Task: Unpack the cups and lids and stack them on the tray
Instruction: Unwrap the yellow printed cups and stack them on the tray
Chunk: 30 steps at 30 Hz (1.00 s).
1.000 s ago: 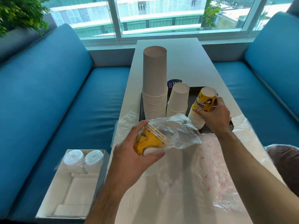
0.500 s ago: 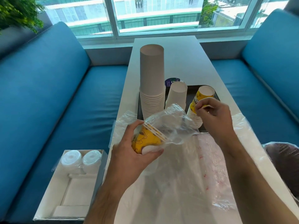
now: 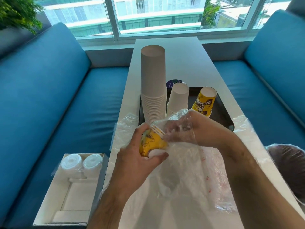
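Observation:
My left hand (image 3: 140, 156) grips a short stack of yellow printed cups (image 3: 151, 142) through a clear plastic bag (image 3: 178, 123). My right hand (image 3: 181, 128) is pushed inside the bag's open mouth, its fingers at the rims of those cups; the film blurs them. Behind, on the dark tray (image 3: 222, 116), stand a tall stack of white cups (image 3: 153, 83), a shorter white stack (image 3: 179, 100) and an upturned stack of yellow cups (image 3: 205, 101). Clear lids (image 3: 80, 162) in plastic wrap lie in a white box (image 3: 69, 192) on the left sofa.
Crumpled clear plastic sheets (image 3: 189, 179) cover the near end of the white table (image 3: 168, 52). A dark purple round lid (image 3: 175, 82) sits behind the tray. Blue sofas (image 3: 49, 96) flank the table. A wrapped dark bundle (image 3: 290, 166) lies on the right sofa.
My right hand left the yellow stack on the tray, came back toward me and went into the bag held by my left hand. The left hand kept its hold.

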Each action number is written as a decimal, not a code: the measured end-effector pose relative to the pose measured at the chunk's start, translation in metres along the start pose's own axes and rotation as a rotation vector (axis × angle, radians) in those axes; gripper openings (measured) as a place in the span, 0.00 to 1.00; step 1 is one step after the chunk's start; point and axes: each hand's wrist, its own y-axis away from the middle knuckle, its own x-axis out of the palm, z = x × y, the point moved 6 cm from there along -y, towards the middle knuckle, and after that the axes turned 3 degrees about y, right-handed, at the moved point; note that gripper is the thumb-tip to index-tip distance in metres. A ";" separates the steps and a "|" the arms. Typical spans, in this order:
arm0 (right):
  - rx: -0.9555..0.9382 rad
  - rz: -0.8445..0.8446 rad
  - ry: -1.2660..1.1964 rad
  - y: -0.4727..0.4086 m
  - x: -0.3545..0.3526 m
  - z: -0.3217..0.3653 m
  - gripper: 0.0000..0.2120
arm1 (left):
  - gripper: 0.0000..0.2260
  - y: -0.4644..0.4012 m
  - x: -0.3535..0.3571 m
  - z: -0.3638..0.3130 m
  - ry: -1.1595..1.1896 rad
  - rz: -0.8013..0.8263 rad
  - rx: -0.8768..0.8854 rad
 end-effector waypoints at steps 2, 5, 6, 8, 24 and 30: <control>-0.036 0.019 -0.009 -0.002 0.004 0.001 0.06 | 0.37 0.001 -0.001 0.001 -0.007 -0.007 0.012; -0.043 0.016 -0.060 -0.003 0.007 0.000 0.10 | 0.36 0.003 -0.002 0.002 -0.025 -0.011 0.025; -0.039 0.018 -0.055 -0.004 0.009 -0.002 0.11 | 0.36 0.003 -0.003 0.003 -0.038 -0.010 0.027; -0.028 0.012 -0.027 -0.007 0.011 -0.007 0.12 | 0.34 0.004 -0.003 0.003 -0.075 -0.005 0.028; -0.007 -0.042 -0.047 0.002 0.008 -0.008 0.09 | 0.33 0.006 -0.003 -0.006 -0.108 0.000 0.058; -0.025 -0.071 -0.063 0.005 0.008 -0.003 0.12 | 0.34 0.007 -0.002 -0.009 -0.121 0.007 0.075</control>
